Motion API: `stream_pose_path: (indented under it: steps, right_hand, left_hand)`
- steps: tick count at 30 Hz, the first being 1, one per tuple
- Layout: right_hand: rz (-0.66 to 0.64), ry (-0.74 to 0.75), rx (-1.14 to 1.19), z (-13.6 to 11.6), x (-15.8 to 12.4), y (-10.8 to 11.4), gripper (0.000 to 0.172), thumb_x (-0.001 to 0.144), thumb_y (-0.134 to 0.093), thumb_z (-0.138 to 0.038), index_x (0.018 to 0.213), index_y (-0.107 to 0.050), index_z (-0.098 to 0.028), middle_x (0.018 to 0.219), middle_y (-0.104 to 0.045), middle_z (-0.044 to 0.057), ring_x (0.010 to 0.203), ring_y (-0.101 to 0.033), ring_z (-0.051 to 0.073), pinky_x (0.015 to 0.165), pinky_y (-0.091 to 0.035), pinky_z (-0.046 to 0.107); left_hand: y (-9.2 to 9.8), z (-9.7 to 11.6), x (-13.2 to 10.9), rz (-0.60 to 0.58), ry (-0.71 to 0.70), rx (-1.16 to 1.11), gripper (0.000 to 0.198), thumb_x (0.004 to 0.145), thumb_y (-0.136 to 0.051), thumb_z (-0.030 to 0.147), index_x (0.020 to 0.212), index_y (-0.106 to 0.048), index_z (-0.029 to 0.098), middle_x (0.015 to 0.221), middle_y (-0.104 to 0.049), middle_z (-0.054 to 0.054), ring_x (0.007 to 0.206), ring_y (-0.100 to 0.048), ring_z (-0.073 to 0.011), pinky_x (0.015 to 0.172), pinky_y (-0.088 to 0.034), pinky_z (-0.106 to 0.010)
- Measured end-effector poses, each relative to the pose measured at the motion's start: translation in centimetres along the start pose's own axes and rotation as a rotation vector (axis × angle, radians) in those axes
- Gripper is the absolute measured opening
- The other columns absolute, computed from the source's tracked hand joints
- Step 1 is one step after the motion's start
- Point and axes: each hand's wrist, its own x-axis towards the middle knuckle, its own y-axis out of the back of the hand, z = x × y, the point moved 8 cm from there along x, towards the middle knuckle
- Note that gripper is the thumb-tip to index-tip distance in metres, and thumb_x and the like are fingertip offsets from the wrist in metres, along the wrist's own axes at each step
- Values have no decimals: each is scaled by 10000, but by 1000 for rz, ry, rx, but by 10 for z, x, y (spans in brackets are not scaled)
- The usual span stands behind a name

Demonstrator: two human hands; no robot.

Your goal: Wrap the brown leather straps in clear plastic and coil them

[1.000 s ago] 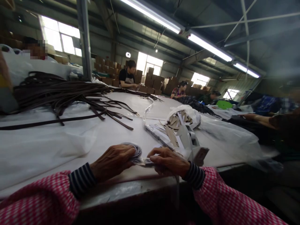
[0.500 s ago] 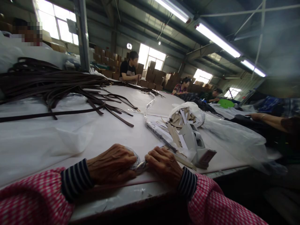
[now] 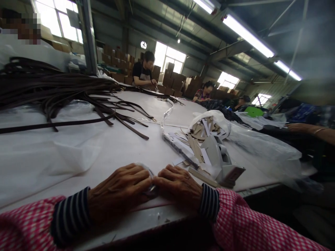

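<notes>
Near the table's front edge, my left hand (image 3: 121,186) is closed around a coil in clear plastic (image 3: 150,174), which shows past its fingertips. My right hand (image 3: 179,184) is closed too, its fingertips pressed on the coil's right side and touching the left hand. Most of the coil is hidden under the fingers. Just beyond the right hand lie card strips (image 3: 202,177) and a grey tape dispenser (image 3: 216,153).
Dark straps (image 3: 52,90) are heaped at the left on the white table (image 3: 123,150). An open plastic bag (image 3: 218,120) of card pieces sits right of centre. Several people work around the table; a person's arm (image 3: 309,128) reaches in from the right.
My hands have come together, the right one moving left against the left one, and less of the coil shows between them. The view has shifted slightly.
</notes>
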Motion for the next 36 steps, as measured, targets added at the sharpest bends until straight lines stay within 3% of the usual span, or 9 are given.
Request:
stream_pose_path:
  steps: [2, 5, 8, 11, 15, 18, 23, 29, 36]
  right_hand:
    - [14, -26, -1, 0, 0, -1, 227, 1084, -503, -277, 1299, -554, -225, 1093, -661, 44, 968, -534, 204, 837, -414, 341]
    - [23, -62, -27, -1, 2, 1, 217, 1082, -510, -320, 1266, -572, -223, 1076, -661, 43, 961, -538, 200, 842, -427, 336]
    - [-30, -52, -46, -5, 4, 7, 234, 1077, -523, -334, 1278, -579, -226, 1049, -658, 38, 949, -559, 193, 807, -439, 322]
    - [-153, -26, -39, -8, 9, 14, 275, 1063, -529, -214, 1330, -576, -258, 1013, -660, 20, 928, -603, 173, 742, -438, 289]
    - [-189, -99, 53, 7, 23, 27, 513, 1006, -639, -247, 1484, -459, -298, 1153, -686, 20, 920, -660, 176, 706, -441, 276]
    - [-249, -44, 88, 15, 37, 24, 693, 930, -756, -377, 1529, -420, -289, 1287, -650, 61, 996, -667, 209, 750, -458, 290]
    - [-221, -22, -38, 10, 54, 9, 306, 953, -718, -443, 1184, -698, -243, 1045, -695, 36, 958, -648, 204, 721, -431, 282]
    - [-92, -124, -60, -2, 57, -1, 315, 961, -710, -432, 1183, -661, -214, 1141, -717, 51, 933, -653, 210, 722, -426, 302]
    - [-191, -130, -102, 18, 35, 22, 462, 944, -733, -438, 1303, -564, -200, 1129, -670, 56, 973, -632, 221, 658, -424, 302]
  left_hand:
    - [6, 0, -2, 45, 66, 53, 74, 1013, -572, 223, 1065, -624, 211, 976, -670, -32, 976, -560, -249, 855, -399, -403]
    - [8, -8, -6, 62, 205, 27, 194, 940, -694, 295, 1122, -637, 254, 1237, -624, -62, 1257, -451, -326, 1015, -387, -494]
    - [1, -17, -10, 49, 260, -149, 117, 926, -695, 291, 1012, -652, 223, 1255, -592, -83, 1279, -435, -307, 1045, -446, -454]
    - [-4, -32, -14, 35, 319, -331, 97, 912, -707, 297, 914, -667, 208, 1363, -541, -93, 1274, -476, -299, 1051, -485, -443]
    - [-4, -41, -16, -48, 355, -571, 167, 873, -763, 338, 876, -685, 190, 1563, -388, -101, 1345, -497, -311, 1100, -481, -442]
    - [4, -39, -15, -80, 300, -655, 147, 897, -733, 323, 881, -695, 182, 1587, -381, -120, 1409, -460, -324, 1131, -461, -448]
    - [8, -49, -19, -133, 310, -471, 193, 878, -763, 353, 1026, -727, 235, 1591, -420, -108, 1486, -347, -360, 1183, -373, -558]
    - [2, -40, -11, -101, 230, -313, 393, 931, -712, 359, 1301, -625, 258, 1410, -582, -98, 1423, -394, -294, 1201, -367, -495]
    - [5, -43, -7, -117, 241, -370, 174, 890, -752, 286, 1059, -736, 245, 1487, -517, -73, 1409, -418, -297, 1128, -457, -437]
